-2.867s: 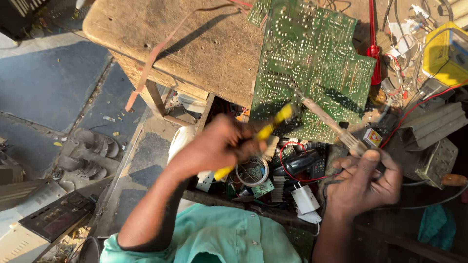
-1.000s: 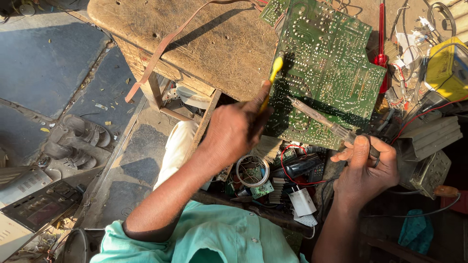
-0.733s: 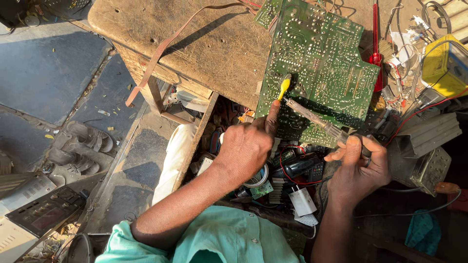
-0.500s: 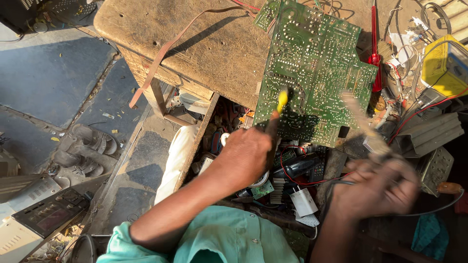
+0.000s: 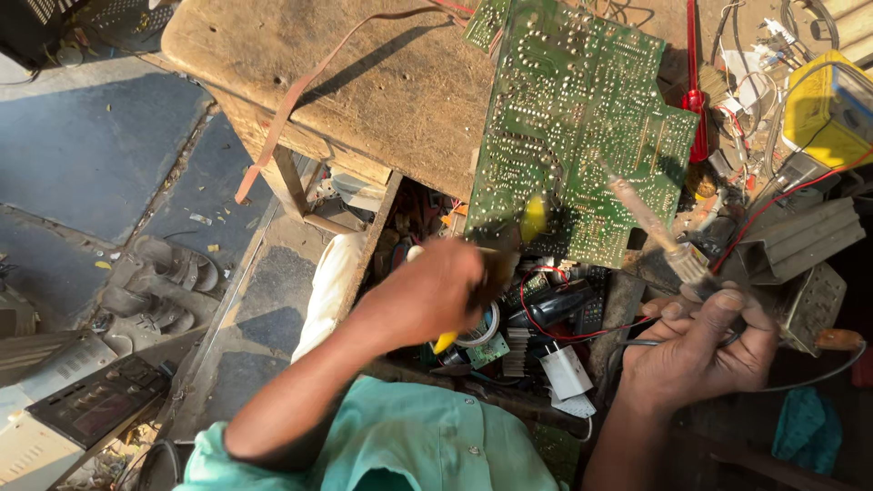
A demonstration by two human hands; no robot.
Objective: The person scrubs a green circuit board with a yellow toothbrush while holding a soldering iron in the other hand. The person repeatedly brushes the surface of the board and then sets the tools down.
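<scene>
while the left hand (image 5: 427, 295) grips a yellow-handled screwdriver (image 5: 523, 227) at the green printed circuit board's (image 5: 582, 127) lower edge, the right hand (image 5: 700, 350) clasps a soldering iron (image 5: 650, 223) beside it.

Circuit board (image 5: 582, 127): 1 green board, solder side up, dense with silver joints; lies tilted on the wooden bench, its lower edge overhanging the bench front.

Yellow tool (image 5: 534, 218): 1 slim tool with yellow ends, blurred; upper end lies over the board's lower edge, lower end shows below the fist of the left hand (image 5: 432, 295), which grips it.

Soldering iron (image 5: 650, 223): 1 long shaft, blurred, slanting up-left, tip at the board's right edge; handle gripped in the right hand (image 5: 705, 350).
</scene>
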